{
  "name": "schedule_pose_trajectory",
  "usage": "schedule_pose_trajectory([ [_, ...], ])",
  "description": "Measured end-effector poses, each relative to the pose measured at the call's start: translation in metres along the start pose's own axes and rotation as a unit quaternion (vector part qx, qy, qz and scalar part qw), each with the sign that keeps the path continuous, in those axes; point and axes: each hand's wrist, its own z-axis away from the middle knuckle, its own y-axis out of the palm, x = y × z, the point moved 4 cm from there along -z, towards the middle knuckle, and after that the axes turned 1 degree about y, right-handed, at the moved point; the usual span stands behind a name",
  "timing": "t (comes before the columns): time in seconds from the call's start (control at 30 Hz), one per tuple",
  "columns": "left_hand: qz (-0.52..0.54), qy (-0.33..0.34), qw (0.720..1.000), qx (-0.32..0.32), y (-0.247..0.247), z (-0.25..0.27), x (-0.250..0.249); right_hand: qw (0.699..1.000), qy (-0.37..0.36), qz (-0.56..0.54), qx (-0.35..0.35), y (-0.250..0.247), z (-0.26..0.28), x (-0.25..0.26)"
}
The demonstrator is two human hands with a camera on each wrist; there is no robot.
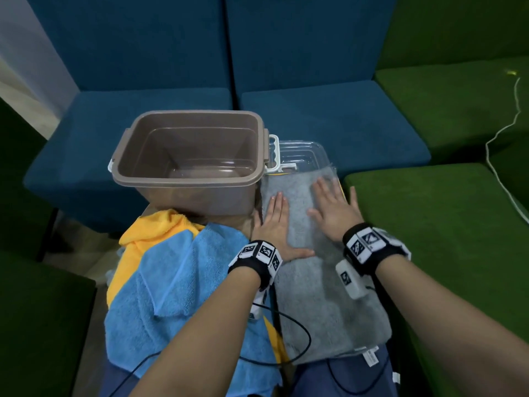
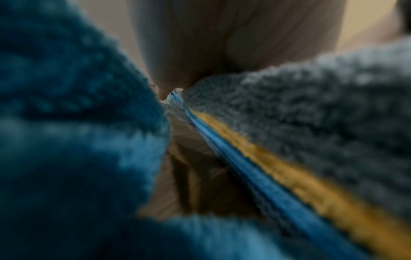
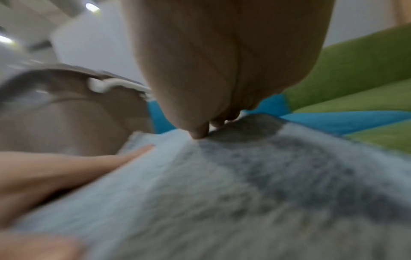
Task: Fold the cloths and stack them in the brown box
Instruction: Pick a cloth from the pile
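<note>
While both palms press flat with fingers straight and spread, the left hand (image 1: 274, 224) and right hand (image 1: 335, 207) lie side by side on the far half of a grey cloth (image 1: 320, 296), neither gripping it. The likely purpose is to smooth the pile and set a crease, since the cloth already lies as a long folded strip running from the person's lap toward the seats. Beneath its far end sits a clear plastic lid (image 1: 300, 151), apparently serving as a firm surface for folding. Just left of the hands stands the brown box (image 1: 186, 179), open and with nothing in it, close enough for a short transfer. Nearer the person, a blue cloth (image 1: 177, 282) lies crumpled over a yellow cloth (image 1: 154, 227), both unfolded and seemingly waiting their turn. Blue and green cushioned seats (image 1: 329, 116) surround the work area.
</note>
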Motion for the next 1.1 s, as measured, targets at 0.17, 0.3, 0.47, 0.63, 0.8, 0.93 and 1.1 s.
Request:
schedule_pose_trajectory([
  [0.17, -0.022, -0.006, 1.0, 0.006, -0.002, 0.004, -0.003, 0.996, -0.038, -0.009, 0.074, 0.039, 0.046, -0.008],
  [0.3, -0.055, -0.018, 0.998, 0.027, -0.009, 0.01, -0.007, 0.994, 0.052, -0.005, 0.098, 0.033, 0.057, -0.055],
  [0.47, -0.153, -0.017, 0.988, 0.023, -0.018, 0.024, -0.025, 0.999, -0.012, 0.032, 0.039, 0.029, 0.08, -0.011],
  [0.63, -0.106, 0.101, 0.987, 0.073, 0.017, 0.066, -0.05, 0.995, -0.011, 0.009, 0.096, 0.055, 0.1, -0.006],
  [0.8, -0.08, 0.137, 0.985, 0.072, 0.041, 0.098, -0.04, 0.996, 0.015, 0.026, 0.089, 0.048, 0.096, -0.019],
  [0.93, -0.078, 0.144, 0.984, 0.076, 0.044, 0.101, -0.035, 0.993, -0.06, 0.006, 0.1, 0.055, 0.126, 0.016],
  [1.1, -0.1, 0.15, 0.98, 0.082, 0.044, 0.1, -0.035, 0.987, -0.107, 0.007, 0.117, 0.079, 0.165, -0.001],
])
